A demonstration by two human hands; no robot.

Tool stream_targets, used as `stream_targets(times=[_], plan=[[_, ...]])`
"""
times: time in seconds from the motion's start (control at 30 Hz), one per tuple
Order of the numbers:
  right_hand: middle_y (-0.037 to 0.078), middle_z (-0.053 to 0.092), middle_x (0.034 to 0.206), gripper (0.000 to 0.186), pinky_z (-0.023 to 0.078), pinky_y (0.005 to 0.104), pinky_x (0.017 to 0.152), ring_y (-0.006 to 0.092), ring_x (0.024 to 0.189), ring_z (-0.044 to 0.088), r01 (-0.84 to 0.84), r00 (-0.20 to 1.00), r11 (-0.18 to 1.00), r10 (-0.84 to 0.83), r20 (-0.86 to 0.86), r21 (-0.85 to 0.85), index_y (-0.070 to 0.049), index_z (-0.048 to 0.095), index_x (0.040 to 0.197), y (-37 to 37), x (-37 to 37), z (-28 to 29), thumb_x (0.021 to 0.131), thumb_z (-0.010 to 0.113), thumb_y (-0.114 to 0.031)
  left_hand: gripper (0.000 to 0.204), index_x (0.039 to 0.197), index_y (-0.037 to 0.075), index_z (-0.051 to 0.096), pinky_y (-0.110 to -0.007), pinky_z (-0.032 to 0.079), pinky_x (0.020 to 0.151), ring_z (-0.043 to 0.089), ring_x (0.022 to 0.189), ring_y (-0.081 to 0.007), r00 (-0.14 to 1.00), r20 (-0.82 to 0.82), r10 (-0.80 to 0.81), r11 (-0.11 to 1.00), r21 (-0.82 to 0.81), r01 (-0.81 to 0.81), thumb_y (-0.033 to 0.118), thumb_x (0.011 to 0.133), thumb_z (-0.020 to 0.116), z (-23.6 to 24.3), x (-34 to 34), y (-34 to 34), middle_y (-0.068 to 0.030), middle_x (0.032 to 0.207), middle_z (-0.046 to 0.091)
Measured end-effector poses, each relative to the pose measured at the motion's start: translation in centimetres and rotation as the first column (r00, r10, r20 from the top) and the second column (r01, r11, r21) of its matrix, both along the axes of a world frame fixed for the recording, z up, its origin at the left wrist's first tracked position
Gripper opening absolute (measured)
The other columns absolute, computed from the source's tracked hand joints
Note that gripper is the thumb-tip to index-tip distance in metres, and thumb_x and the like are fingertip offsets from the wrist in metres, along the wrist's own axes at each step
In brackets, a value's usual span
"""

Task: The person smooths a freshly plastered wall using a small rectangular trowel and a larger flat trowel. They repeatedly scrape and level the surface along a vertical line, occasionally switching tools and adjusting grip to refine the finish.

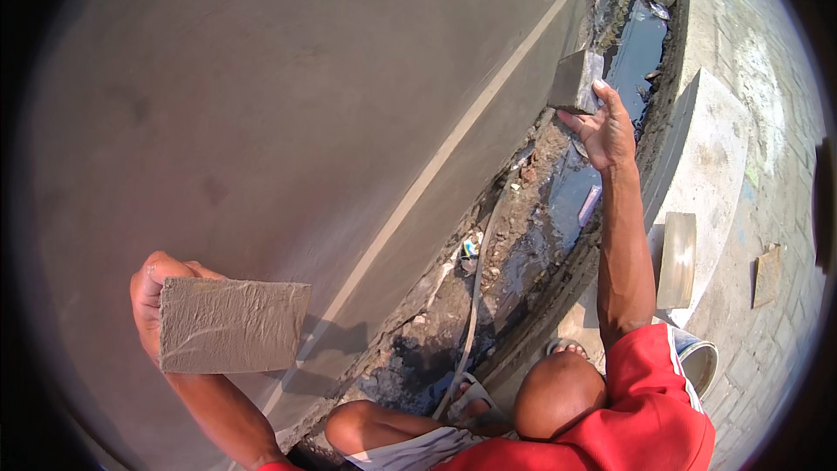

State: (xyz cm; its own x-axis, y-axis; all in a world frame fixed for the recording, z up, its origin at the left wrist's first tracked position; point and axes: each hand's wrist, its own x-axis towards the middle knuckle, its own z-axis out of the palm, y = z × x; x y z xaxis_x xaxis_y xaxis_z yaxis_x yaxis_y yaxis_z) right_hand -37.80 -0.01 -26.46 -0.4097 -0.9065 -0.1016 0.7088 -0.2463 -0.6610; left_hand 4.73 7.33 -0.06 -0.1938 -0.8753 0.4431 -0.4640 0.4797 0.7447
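Note:
My left hand (150, 296) is closed on a flat rectangular board (234, 327), its upper face coated in ridged grey mortar. This board is in front of the smooth grey plastered wall (288, 122); most of the fingers are hidden behind it. Farther off on the right, my right hand (608, 135) grips a small grey rectangular block (575, 80) between thumb and fingers. The block is close to the wall's lower part, and I cannot tell whether it touches. A pale straight band (436, 161) runs along the wall between my hands.
Below the wall lies a ditch with dark water (641, 52), rubble and a thin hose (478, 305). Beside it a pale slab (702, 166) bears a curved translucent piece (677, 260). A bucket (700, 362) stands near my right shoulder. A small flat piece (766, 276) lies on the paving.

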Motion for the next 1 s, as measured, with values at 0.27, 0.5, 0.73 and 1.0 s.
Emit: stream_targets(times=[0.27,0.5,0.73,1.0], plan=[[0.006,0.063,0.106,0.046,0.042,0.0323,0.064,0.0198,0.088,0.057,-0.112,0.945,0.993,0.1,0.311,0.022,-0.013,0.057,0.116,3.6,4.1,-3.3,0.089,0.046,-0.048,0.037,0.087,0.01,0.051,-0.024,0.049,0.059,0.057,0.066,-0.0071,0.983,-0.094,-0.16,0.938,0.296,0.181,0.026,0.073,0.08,1.7,2.9,-1.4,-0.0007,0.076,0.059],[0.008,0.064,0.106,0.038,0.05,0.0357,0.07,0.0221,0.093,0.06,0.032,0.977,0.996,-0.013,0.212,-0.085,-0.01,0.057,0.117,6.1,2.9,1.1,0.093,0.048,-0.038,0.04,0.098,0.007,0.053,-0.024,0.047,0.072,0.059,0.081,-0.0102,0.925,-0.237,-0.297,0.901,0.252,0.353,0.017,0.071,0.081,-3.9,2.7,3.8,-0.0063,0.096,0.063],[0.01,0.064,0.108,0.04,0.053,0.0392,0.069,0.0243,0.093,0.062,0.044,0.984,0.99,-0.02,0.177,-0.133,-0.006,0.055,0.121,8.7,3.4,2.5,0.092,0.05,-0.032,0.041,0.107,0.006,0.049,-0.039,0.06,0.067,0.066,0.083,-0.022,0.644,-0.752,0.138,0.793,0.474,0.383,0.005,0.076,0.076,-10.7,-2.0,9.4,-0.0128,0.104,0.063],[0.007,0.063,0.109,0.044,0.048,0.0382,0.068,0.0217,0.094,0.06,-0.183,0.939,0.974,0.214,0.268,-0.136,-0.01,0.054,0.121,10.1,7.6,-0.4,0.092,0.041,-0.04,0.049,0.117,0.006,0.047,-0.042,0.06,0.071,0.067,0.092,-0.0264,0.546,-0.812,0.207,0.725,0.502,0.471,0.0,0.077,0.074,-13.7,-2.6,10.4,-0.0118,0.107,0.061]])
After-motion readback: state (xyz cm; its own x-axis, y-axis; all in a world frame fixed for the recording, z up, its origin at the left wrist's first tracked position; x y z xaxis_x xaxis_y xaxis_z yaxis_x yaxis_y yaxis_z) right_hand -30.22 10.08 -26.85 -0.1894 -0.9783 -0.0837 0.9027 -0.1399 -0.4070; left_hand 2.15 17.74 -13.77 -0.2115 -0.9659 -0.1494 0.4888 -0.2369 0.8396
